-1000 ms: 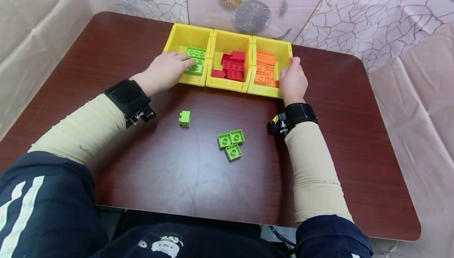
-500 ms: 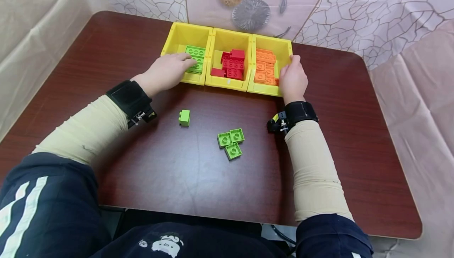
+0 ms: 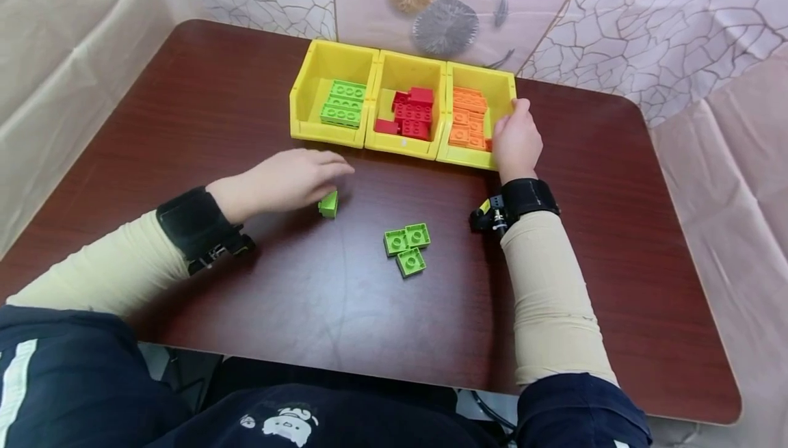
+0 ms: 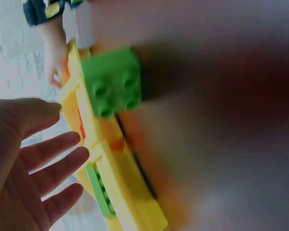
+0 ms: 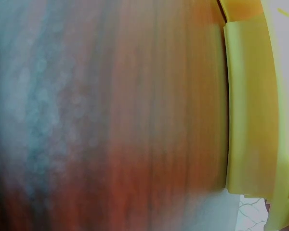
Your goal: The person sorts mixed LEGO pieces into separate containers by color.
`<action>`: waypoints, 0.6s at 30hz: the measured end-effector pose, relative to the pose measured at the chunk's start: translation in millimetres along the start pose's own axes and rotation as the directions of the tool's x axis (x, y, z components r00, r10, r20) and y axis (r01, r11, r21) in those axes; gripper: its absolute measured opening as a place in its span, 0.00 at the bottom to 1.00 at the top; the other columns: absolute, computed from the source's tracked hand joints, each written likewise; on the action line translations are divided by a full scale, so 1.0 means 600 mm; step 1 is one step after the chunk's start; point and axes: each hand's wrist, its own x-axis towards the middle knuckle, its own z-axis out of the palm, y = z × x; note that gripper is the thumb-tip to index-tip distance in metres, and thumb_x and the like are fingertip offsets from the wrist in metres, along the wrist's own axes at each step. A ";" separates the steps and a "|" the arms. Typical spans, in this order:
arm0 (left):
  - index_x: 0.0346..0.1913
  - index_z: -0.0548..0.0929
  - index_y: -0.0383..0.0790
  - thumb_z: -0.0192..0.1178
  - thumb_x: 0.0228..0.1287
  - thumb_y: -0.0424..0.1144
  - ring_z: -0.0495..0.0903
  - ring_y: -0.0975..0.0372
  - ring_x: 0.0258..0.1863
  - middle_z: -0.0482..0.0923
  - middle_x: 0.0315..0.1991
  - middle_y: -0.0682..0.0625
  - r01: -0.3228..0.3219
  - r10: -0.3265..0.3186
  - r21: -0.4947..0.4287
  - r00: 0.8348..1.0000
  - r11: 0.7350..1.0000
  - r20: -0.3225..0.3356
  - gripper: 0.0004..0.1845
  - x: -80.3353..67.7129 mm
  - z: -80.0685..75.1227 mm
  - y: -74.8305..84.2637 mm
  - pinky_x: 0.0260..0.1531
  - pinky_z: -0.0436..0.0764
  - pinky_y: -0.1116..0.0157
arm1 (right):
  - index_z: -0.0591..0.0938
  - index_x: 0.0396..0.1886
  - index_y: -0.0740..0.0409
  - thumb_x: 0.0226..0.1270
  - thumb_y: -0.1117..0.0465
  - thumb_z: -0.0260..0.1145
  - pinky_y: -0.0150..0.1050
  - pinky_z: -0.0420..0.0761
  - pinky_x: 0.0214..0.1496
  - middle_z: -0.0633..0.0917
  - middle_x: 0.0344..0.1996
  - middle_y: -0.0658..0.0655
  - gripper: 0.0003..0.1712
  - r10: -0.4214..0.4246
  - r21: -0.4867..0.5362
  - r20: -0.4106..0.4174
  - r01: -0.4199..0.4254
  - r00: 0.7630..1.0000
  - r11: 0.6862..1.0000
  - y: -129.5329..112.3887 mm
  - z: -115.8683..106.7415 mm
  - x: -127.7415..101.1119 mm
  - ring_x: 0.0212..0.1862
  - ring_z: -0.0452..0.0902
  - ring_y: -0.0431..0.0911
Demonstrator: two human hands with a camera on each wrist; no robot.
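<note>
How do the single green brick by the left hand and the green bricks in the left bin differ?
The single green brick lies alone on the table, under the left hand; the binned green bricks sit together inside the yellow left bin. The single brick looks small and blocky; the binned ones long and flat. Both are the same lime green.

Loose bricks before three bins

Three yellow bins stand in a row. Four loose green bricks lie on the table: one by the left hand's fingertips, three clustered apart.
</note>
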 end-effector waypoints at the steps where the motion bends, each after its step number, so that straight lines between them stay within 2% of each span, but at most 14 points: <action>1: 0.57 0.76 0.36 0.60 0.61 0.37 0.75 0.52 0.51 0.76 0.51 0.43 -0.018 0.018 0.002 1.000 1.000 0.015 0.21 -0.005 0.003 0.005 0.52 0.71 0.54 | 0.62 0.65 0.54 0.72 0.56 0.43 0.53 0.72 0.48 0.78 0.52 0.62 0.23 -0.001 0.001 -0.001 0.001 1.000 1.000 0.000 0.000 0.000 0.47 0.76 0.59; 5: 0.56 0.77 0.35 0.62 0.60 0.43 0.75 0.51 0.51 0.76 0.51 0.42 -0.056 0.054 0.025 0.995 0.998 0.083 0.23 -0.012 0.015 0.021 0.51 0.72 0.53 | 0.62 0.65 0.55 0.72 0.56 0.43 0.53 0.72 0.48 0.77 0.52 0.62 0.24 -0.003 0.002 0.005 0.003 1.000 1.000 0.001 -0.002 0.000 0.47 0.76 0.59; 9: 0.55 0.77 0.37 0.65 0.57 0.44 0.76 0.51 0.49 0.77 0.50 0.43 -0.064 0.055 0.064 0.989 0.996 0.135 0.25 -0.011 0.022 0.027 0.50 0.73 0.54 | 0.62 0.65 0.55 0.72 0.56 0.42 0.53 0.72 0.48 0.78 0.52 0.62 0.23 -0.010 0.005 -0.001 0.010 1.000 1.000 0.002 -0.002 -0.001 0.47 0.75 0.59; 14: 0.53 0.78 0.37 0.66 0.55 0.38 0.78 0.52 0.41 0.78 0.43 0.45 -0.089 0.078 0.089 0.990 0.992 0.120 0.22 -0.010 0.022 0.027 0.43 0.76 0.55 | 0.63 0.65 0.55 0.72 0.57 0.42 0.53 0.72 0.48 0.78 0.52 0.62 0.23 -0.018 0.013 -0.010 0.018 1.000 1.000 -0.001 -0.001 -0.002 0.48 0.75 0.59; 18: 0.53 0.78 0.37 0.66 0.55 0.36 0.78 0.53 0.41 0.79 0.42 0.45 -0.085 0.079 0.061 0.991 0.994 0.107 0.21 -0.003 0.013 0.021 0.42 0.76 0.56 | 0.62 0.65 0.54 0.72 0.57 0.43 0.52 0.72 0.48 0.77 0.53 0.61 0.23 -0.011 0.017 0.003 0.011 1.000 1.000 -0.002 -0.002 -0.001 0.48 0.75 0.58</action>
